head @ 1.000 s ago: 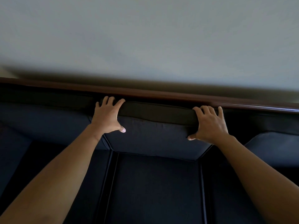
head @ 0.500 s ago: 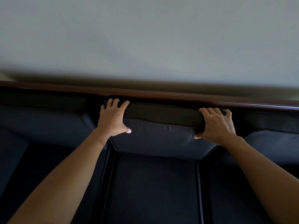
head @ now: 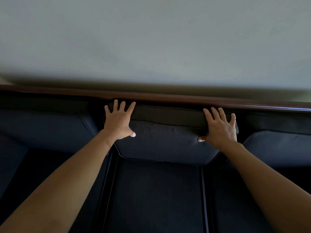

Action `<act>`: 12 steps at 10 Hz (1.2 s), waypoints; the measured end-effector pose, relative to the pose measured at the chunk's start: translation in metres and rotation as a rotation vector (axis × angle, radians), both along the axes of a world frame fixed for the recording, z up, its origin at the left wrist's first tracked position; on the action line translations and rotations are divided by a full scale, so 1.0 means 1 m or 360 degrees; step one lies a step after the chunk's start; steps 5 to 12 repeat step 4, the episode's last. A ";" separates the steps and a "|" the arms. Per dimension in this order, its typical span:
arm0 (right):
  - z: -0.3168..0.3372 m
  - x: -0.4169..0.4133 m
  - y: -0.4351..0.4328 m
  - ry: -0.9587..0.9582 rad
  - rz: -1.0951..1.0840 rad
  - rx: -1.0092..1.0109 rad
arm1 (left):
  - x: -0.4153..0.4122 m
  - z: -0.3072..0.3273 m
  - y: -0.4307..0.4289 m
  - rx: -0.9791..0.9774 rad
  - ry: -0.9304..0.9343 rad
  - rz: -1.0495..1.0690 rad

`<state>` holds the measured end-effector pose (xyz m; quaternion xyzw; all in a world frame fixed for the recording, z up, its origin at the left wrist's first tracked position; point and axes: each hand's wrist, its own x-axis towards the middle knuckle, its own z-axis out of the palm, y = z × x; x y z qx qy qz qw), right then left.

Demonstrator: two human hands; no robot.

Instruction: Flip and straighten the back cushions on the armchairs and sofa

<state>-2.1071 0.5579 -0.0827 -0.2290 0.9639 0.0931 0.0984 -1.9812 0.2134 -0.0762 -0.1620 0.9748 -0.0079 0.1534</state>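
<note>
The dark navy middle back cushion of the sofa leans against the backrest, its top edge just under the brown wooden rail. My left hand clasps the cushion's top left corner, fingers spread over the top and thumb on the front face. My right hand clasps the top right corner the same way, and its thumb dents the fabric. The left back cushion and the right back cushion sit on either side.
The middle seat cushion lies below, between my forearms, with dark gaps to the seat cushions beside it. A plain pale wall rises directly behind the wooden rail.
Both hands stay on the middle cushion's top corners. Their fingers have spread wider and lie flatter over the top edge, reaching closer to the rail.
</note>
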 end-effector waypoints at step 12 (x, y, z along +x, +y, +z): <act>0.039 0.091 0.022 0.0162 -0.0040 -0.0211 | 0.074 0.036 0.047 -0.0051 0.0335 -0.0135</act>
